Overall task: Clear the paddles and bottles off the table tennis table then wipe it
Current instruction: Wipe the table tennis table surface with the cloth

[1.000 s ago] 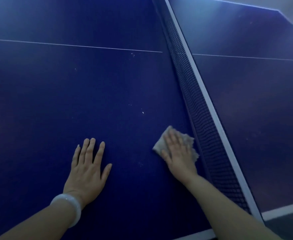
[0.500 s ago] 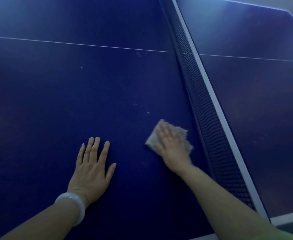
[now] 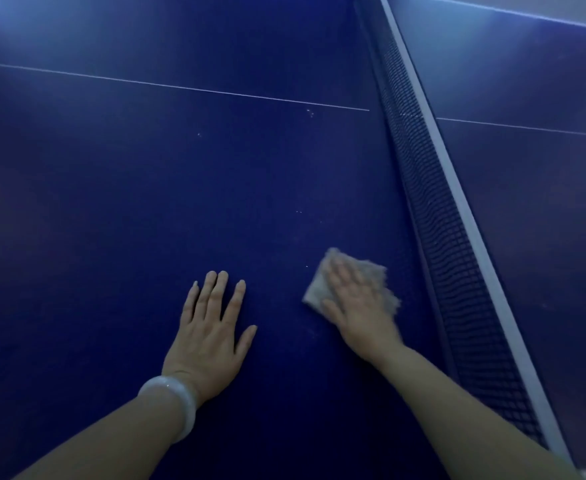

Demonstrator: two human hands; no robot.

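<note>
Two flat hands rest near the net: the right hand presses a soft, light cloth on the worktop, the left hand lies open, holding nothing.

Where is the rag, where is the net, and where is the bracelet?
rag (image 3: 371, 270): head view, on the frayed far corner past the fingertips.
net (image 3: 457, 258): head view, on the dark mesh halfway along.
bracelet (image 3: 177, 396): head view, on the pale band around the left wrist.

Both hands flat, fingers straight
</note>
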